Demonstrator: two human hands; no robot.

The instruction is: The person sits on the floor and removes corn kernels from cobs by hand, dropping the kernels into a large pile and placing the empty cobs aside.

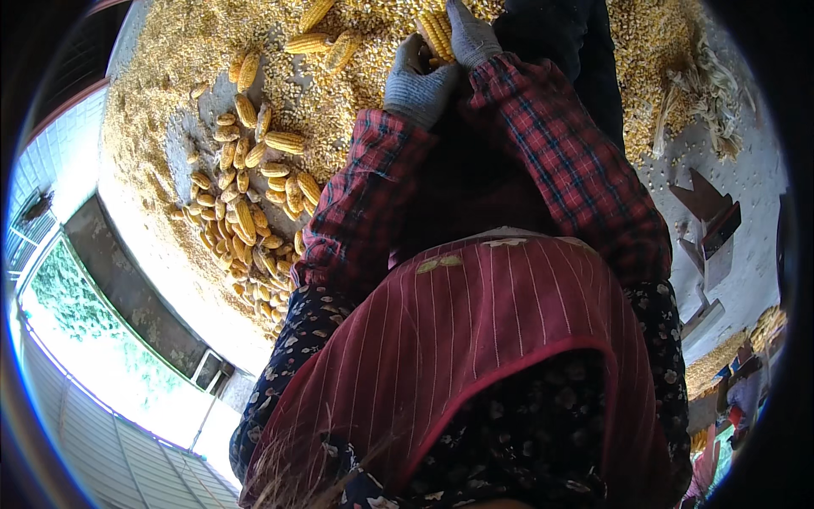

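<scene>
My left hand (420, 83), in a grey knit glove, curls around the lower end of a yellow corn cob (436, 35). On the cob's other side my right hand (474, 37), gloved alike, grips it near the top edge of the view. Rows of kernels show between the two gloves; part of the cob is hidden by the fingers. Loose corn kernels (375, 83) lie thick on the floor beneath and around. Nearest to my left hand are a few single cobs, one of them (342, 51) resting on the kernels.
A heap of corn cobs (241, 219) lies to the left on the concrete floor (181, 130). Dry husks (715, 95) lie on kernels at the right. Below them stand dark angular pieces (706, 216), perhaps parts of a stool. A low wall (121, 267) borders the far left.
</scene>
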